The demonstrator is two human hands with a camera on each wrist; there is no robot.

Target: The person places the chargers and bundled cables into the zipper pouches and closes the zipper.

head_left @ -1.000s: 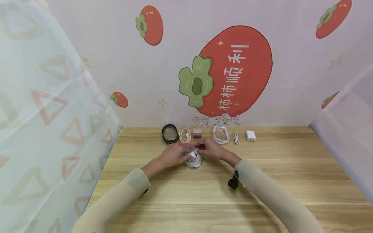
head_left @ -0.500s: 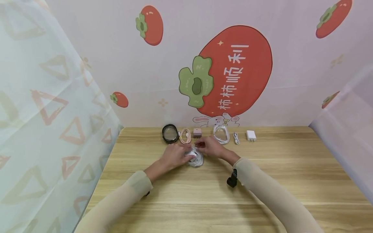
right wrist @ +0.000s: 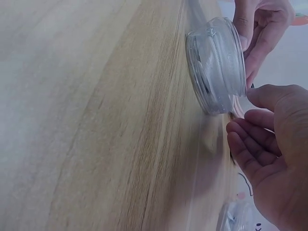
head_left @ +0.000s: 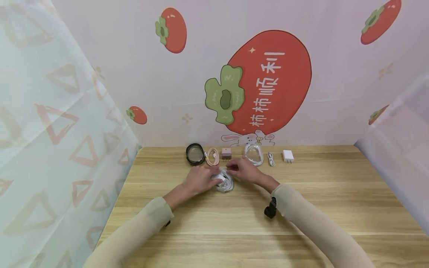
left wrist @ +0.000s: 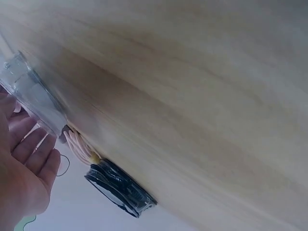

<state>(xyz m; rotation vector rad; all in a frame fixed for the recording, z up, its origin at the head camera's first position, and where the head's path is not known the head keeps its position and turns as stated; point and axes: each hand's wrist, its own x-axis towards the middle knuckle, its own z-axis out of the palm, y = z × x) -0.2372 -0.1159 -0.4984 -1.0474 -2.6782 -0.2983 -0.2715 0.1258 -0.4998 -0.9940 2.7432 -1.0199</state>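
A clear round plastic case (head_left: 227,182) with a coiled white cable inside sits on the wooden table between both hands. The left hand (head_left: 200,179) grips its left side, with the thumb across the front. In the right wrist view, a ridged, zipper-like band runs round the side wall of the case (right wrist: 219,67). The right hand (head_left: 244,169) is at the far right edge of the case. In the right wrist view, the right thumb (right wrist: 267,95) meets the rim in a pinch, while the other fingers are loosely curled beside it. The index fingertip is hidden there.
Along the table's back edge lie a black coiled cable (head_left: 195,163), a pink cable (head_left: 212,163), a pink plug adapter (head_left: 226,152), another clear round case with white cable (head_left: 258,163), a small white cable (head_left: 271,159) and a white charger (head_left: 288,155). Printed cloth hangs behind.
The case has shifted slightly to the right between the hands. The right fingers have moved a little rightward along its far edge. The left hand keeps its hold, and the back row is unmoved.
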